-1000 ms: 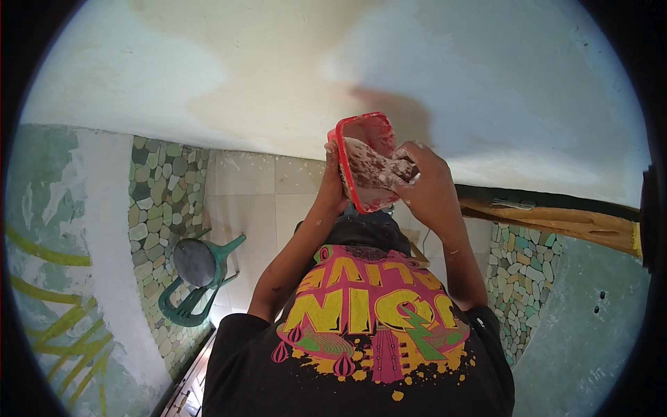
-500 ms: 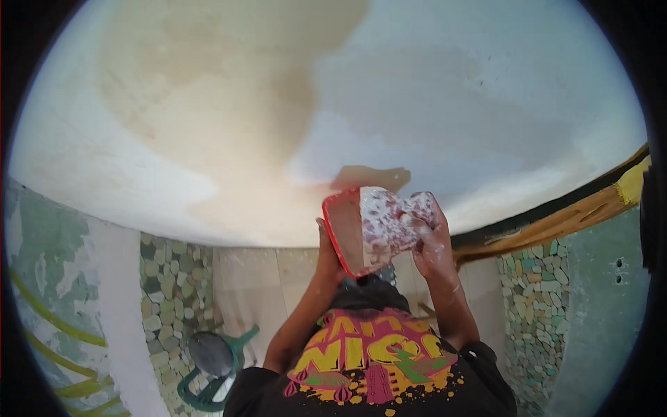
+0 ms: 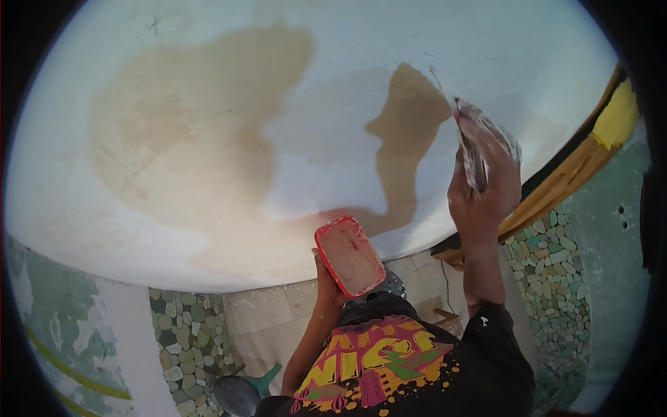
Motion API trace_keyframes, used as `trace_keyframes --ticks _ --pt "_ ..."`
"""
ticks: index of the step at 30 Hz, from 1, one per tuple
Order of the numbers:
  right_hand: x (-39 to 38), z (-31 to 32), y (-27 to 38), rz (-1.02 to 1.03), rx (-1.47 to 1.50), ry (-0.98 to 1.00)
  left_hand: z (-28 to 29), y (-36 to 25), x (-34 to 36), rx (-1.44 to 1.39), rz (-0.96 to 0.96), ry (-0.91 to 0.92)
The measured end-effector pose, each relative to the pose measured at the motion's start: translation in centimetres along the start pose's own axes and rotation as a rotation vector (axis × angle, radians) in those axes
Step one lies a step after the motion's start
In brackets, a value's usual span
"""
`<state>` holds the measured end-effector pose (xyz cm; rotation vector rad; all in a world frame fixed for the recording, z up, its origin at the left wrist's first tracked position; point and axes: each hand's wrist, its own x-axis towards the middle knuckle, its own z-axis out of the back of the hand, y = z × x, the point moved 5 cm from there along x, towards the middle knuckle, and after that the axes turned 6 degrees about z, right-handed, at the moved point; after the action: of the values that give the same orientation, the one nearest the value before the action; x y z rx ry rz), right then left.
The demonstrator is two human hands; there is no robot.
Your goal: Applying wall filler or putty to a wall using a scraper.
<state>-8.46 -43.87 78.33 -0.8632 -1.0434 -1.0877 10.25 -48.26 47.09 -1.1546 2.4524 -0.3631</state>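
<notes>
My left hand (image 3: 328, 286) is closed round the side of a red rectangular tub (image 3: 324, 258), held in front of my shirt. Smooth pinkish-beige putty (image 3: 353, 260) covers the inside of the tub. My right hand (image 3: 490, 208) is raised to the right, gripping a putty knife (image 3: 479, 121) smeared with white putty. The blade appears nearly edge-on, its tip at or very near the pale curved wall (image 3: 333, 160); whether it touches I cannot tell. My palm and fingers partly hide the knife's handle.
Shadows and damp-looking beige patches cover the wall. A brown and yellow painted edge (image 3: 556, 191) bounds it on the right. Below are floor tiles (image 3: 260, 306), pebble-stone strips (image 3: 184, 340) on both sides, and a green chair-like thing with a dark round top (image 3: 236, 395) at lower left.
The putty knife has gone from over the tub up and right to the wall with my right hand. The tub, now uncovered, sits slightly lower. My view has shifted.
</notes>
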Motion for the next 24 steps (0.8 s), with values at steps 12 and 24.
trace_keyframes --ticks 12,24 --pt "-2.3 -2.7 -0.2 0.336 -0.290 0.274 2.2 0.4 0.1 0.066 0.092 -0.026" --pt "-2.4 -3.6 -1.5 0.455 -0.240 0.301 1.9 1.2 -0.1 0.034 0.129 0.009"
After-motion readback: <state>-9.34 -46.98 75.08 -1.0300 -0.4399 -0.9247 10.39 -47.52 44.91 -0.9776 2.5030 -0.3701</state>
